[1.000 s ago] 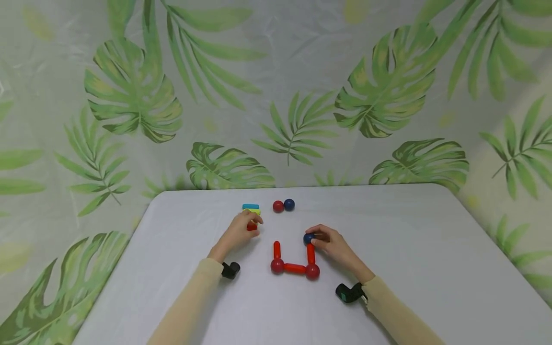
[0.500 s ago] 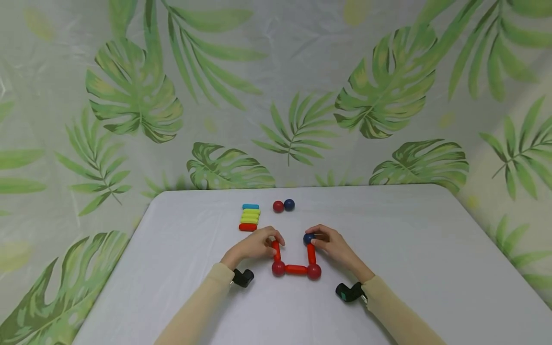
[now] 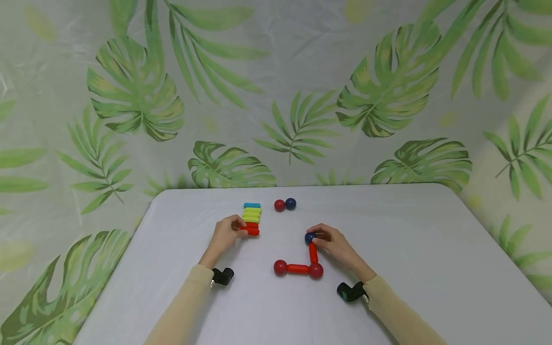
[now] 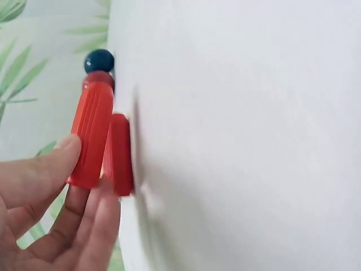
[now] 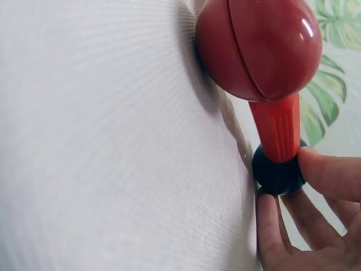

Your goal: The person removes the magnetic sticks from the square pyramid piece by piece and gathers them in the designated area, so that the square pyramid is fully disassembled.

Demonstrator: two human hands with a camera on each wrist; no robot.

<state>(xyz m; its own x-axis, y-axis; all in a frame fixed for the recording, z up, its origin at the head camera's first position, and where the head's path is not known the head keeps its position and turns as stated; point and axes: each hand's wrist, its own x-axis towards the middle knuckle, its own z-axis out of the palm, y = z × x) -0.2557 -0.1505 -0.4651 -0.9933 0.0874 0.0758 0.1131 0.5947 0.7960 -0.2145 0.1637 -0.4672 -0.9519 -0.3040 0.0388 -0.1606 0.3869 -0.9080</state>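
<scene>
**Both hands pinching pieces on the desk**

The left hand (image 3: 225, 235) pinches a ribbed red rod (image 3: 251, 232) at the near end of the rod stack (image 3: 252, 214), toward the far edge. The right hand (image 3: 334, 243) pinches a smooth blue ball (image 3: 309, 237) capping an L of red rods and balls (image 3: 302, 266) mid-desk. Bare white desk (image 3: 431, 268) lies right.
</scene>
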